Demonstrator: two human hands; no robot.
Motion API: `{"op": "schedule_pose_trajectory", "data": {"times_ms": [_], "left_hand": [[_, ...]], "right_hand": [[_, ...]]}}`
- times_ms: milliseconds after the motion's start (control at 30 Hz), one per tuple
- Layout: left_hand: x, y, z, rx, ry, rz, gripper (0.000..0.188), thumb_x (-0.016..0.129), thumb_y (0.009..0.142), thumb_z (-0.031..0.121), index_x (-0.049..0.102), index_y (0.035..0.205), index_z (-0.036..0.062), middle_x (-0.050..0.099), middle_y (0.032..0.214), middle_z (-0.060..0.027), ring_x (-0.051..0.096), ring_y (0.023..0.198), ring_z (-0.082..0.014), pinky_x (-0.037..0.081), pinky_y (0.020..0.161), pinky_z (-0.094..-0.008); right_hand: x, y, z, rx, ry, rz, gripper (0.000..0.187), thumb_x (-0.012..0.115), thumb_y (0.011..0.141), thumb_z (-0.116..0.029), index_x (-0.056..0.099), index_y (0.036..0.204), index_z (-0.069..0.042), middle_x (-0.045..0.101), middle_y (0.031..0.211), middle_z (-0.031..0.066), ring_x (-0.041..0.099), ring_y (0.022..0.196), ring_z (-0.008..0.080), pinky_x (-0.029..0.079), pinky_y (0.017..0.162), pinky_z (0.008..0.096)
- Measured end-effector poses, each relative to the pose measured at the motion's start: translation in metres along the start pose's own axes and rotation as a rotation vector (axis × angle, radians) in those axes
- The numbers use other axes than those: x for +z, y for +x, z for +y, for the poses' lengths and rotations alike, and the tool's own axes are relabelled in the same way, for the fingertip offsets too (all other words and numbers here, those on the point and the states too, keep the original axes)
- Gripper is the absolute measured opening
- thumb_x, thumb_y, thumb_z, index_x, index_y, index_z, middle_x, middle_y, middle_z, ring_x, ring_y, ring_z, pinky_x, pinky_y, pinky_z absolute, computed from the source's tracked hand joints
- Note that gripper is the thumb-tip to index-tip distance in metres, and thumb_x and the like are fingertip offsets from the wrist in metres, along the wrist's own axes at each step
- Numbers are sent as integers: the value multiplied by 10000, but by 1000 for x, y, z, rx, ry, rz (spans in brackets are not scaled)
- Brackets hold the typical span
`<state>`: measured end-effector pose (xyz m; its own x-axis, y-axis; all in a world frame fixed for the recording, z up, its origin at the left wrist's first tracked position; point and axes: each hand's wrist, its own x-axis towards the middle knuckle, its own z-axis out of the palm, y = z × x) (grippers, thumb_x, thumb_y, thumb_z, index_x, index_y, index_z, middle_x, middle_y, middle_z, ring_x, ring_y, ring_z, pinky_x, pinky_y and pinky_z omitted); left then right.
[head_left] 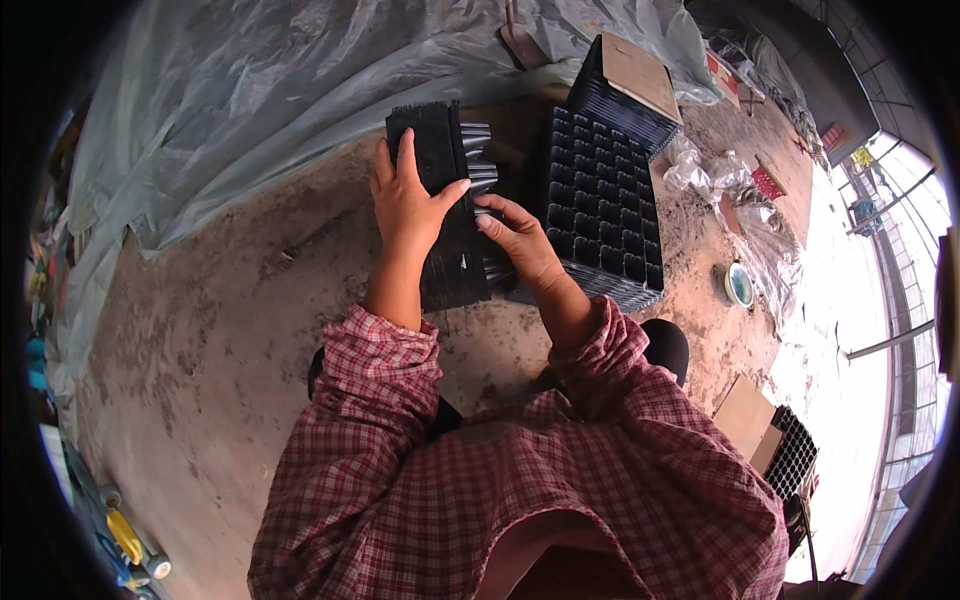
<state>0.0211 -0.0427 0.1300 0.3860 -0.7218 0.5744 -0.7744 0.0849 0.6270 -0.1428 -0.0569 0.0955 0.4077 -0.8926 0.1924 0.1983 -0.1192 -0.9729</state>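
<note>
A bundle of nested black seedling trays (pixel 445 245) stands on edge in front of me, its tapered cell bottoms (pixel 478 150) sticking out on the right. Across its upper face lies my left hand (pixel 408 195), fingers stretched apart, thumb reaching to the right edge. At that same edge my right hand (pixel 515 240) is closed, thumb and forefinger pinching the outermost seedling tray beside the protruding cells. Its other fingers are partly hidden behind. Close on the right sits a taller stack of black seedling trays (pixel 605 195) with its square cells facing up.
Behind that stack is another tray stack topped by a cardboard sheet (pixel 640 78). Plastic sheeting (pixel 300 110) drapes along the far left. A small bowl (pixel 739 285) and crumpled clear plastic (pixel 700 165) lie to the right. More cardboard (pixel 745 420) and a tray (pixel 792 450) are at lower right.
</note>
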Motion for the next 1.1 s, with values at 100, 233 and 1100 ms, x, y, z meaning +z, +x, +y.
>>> {"op": "schedule_pose_trajectory", "data": {"times_ms": [100, 233, 1100], "left_hand": [[-3, -2, -1, -38, -9, -23, 897, 770, 600, 384, 315, 1340, 159, 273, 1366, -218, 366, 1162, -447, 372, 934, -483], [-13, -1, 3, -102, -32, -80, 904, 769, 602, 372, 302, 1349, 165, 262, 1375, -219, 355, 1176, -444, 367, 947, -473], [-16, -6, 4, -59, 18, -96, 953, 769, 594, 360, 255, 1364, 137, 216, 1393, -219, 325, 1205, -440, 328, 973, -489]], "right_hand": [[11, 11, -4, 175, 190, 14, 206, 659, 805, -125, 631, 998, -58, 613, 902, -9, 548, 866, 86, 424, 799, 222], [14, 14, -3, 311, 290, 72, 158, 654, 809, -131, 649, 948, -56, 630, 855, -16, 565, 803, 81, 446, 754, 221], [7, 13, -3, 35, -130, 266, 131, 598, 808, -123, 621, 809, 6, 582, 687, -16, 496, 627, 48, 410, 582, 193]]}}
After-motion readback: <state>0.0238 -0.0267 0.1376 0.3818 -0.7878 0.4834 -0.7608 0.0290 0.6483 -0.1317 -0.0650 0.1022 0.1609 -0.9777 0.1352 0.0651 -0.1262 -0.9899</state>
